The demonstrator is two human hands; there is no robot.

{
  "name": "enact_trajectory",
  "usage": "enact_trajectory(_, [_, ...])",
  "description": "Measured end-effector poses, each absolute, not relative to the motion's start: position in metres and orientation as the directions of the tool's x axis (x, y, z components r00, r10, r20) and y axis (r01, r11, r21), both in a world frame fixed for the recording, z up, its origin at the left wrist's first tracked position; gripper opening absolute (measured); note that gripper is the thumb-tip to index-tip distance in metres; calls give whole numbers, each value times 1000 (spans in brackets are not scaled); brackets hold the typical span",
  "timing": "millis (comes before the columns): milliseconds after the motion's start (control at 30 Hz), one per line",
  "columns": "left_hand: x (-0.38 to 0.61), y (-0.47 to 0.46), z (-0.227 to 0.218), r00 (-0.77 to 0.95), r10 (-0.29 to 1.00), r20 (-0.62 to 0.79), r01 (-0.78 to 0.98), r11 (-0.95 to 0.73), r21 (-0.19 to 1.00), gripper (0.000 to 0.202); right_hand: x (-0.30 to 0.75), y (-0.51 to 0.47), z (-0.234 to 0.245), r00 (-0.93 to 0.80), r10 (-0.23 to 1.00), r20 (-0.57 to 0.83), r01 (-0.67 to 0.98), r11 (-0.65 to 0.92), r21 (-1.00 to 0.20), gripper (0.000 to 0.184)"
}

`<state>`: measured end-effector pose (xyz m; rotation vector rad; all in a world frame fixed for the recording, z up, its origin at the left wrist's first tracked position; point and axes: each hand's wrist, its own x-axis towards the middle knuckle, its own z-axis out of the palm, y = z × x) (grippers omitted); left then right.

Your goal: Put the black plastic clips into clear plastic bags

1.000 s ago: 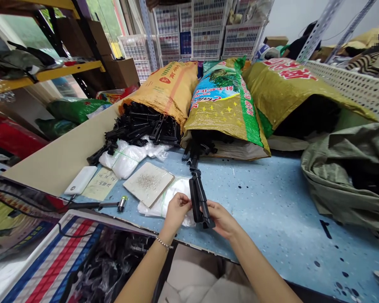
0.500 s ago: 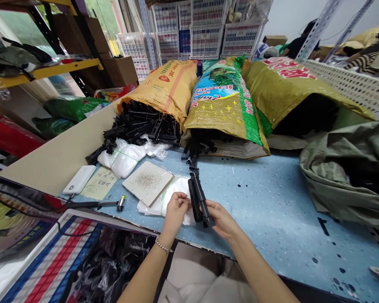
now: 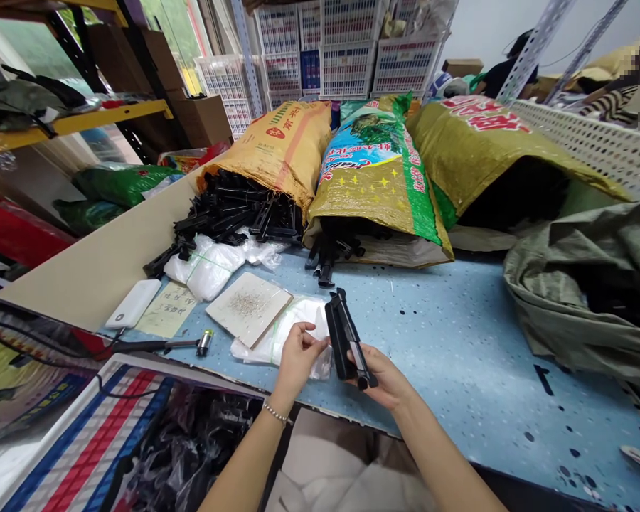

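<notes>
In my right hand (image 3: 387,380) is a long black plastic part (image 3: 346,338) with a hollow channel and a shiny grey strip along it. It is tilted above the table, its far end pointing away from me. My left hand (image 3: 300,359) is beside it, thumb and fingers pinched together over the stack of clear plastic bags (image 3: 291,327). Whatever small thing the left fingers hold is too hard to make out. A square board (image 3: 249,307) with tiny bits scattered on it lies partly on the bags.
Black parts spill from an orange sack (image 3: 282,149) and a gold-green sack (image 3: 376,206). An olive sack (image 3: 474,156) and a grey-green bag (image 3: 581,284) are at right. A hammer (image 3: 181,345), a white power bank (image 3: 133,304) and a bundle of plastic bags (image 3: 208,267) lie left.
The black part has moved right and slightly toward me in my right hand, away from the parts at the sack's mouth. My left hand has barely shifted.
</notes>
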<state>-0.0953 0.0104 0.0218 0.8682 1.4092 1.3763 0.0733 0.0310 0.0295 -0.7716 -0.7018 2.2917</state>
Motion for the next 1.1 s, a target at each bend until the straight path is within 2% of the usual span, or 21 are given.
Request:
enact_trajectory(200, [-105, 7, 29, -274, 957, -90, -39, 82, 996, 32, 75, 41, 25, -577, 718, -390, -391, -662, -640, 24])
enact_trajectory(300, [-124, -1, 35, -287, 957, -40, 14, 46, 999, 17, 88, 48, 20, -494, 754, -432, -420, -642, -641, 23])
enact_trajectory(367, [-132, -7, 37, -259, 964, 50, 178, -3, 984, 4, 95, 48, 19, -473, 765, -437, -422, -633, -650, 23])
enact_trajectory(433, [-132, -11, 37, -174, 971, 166, 419, -80, 905, 20, 99, 42, 24, -463, 776, -429, -419, -618, -665, 21])
enact_trajectory(500, [-126, -13, 35, -82, 968, 236, 586, -145, 797, 34, 102, 28, 32, -475, 775, -418, -440, -620, -650, 21])
enact_trajectory(567, [-119, -11, 33, -54, 972, 227, 617, -146, 773, 40, 106, 8, 40, -550, 719, -424, -463, -686, -562, 28])
enact_trajectory(700, [-111, -10, 38, -23, 988, 156, 570, -115, 813, 56, 111, -27, 37, -778, 462, -426, -370, -884, -284, 40])
enact_trajectory(767, [-109, -15, 42, 22, 987, 158, 587, -140, 797, 65, 109, -30, 28, -805, 416, -423, -367, -909, -197, 40])
enact_trajectory(800, [-106, -20, 44, 55, 985, 165, 609, -164, 776, 69, 107, -28, 23, -796, 428, -428, -384, -903, -190, 40])
enact_trajectory(833, [-103, -26, 46, 103, 980, 170, 630, -196, 752, 73, 103, -24, 19, -771, 459, -442, -401, -888, -223, 38])
enact_trajectory(867, [-98, -32, 46, 169, 971, 170, 643, -240, 728, 77, 98, -19, 16, -723, 514, -462, -413, -857, -306, 36])
enact_trajectory(933, [-86, -45, 48, 320, 933, 163, 632, -338, 697, 85, 87, -11, 15, -571, 667, -479, -354, -726, -589, 31])
enact_trajectory(1000, [-77, -56, 53, 410, 901, 142, 584, -379, 718, 88, 77, -9, 22, -386, 832, -399, -146, -482, -864, 25])
enact_trajectory(1033, [-75, -60, 58, 425, 896, 129, 554, -370, 745, 87, 74, -11, 28, -315, 893, -321, -19, -344, -939, 23])
enact_trajectory(1100, [-79, -67, 76, 417, 904, 95, 498, -314, 809, 77, 72, -18, 42, -321, 929, -182, 160, -136, -978, 22])
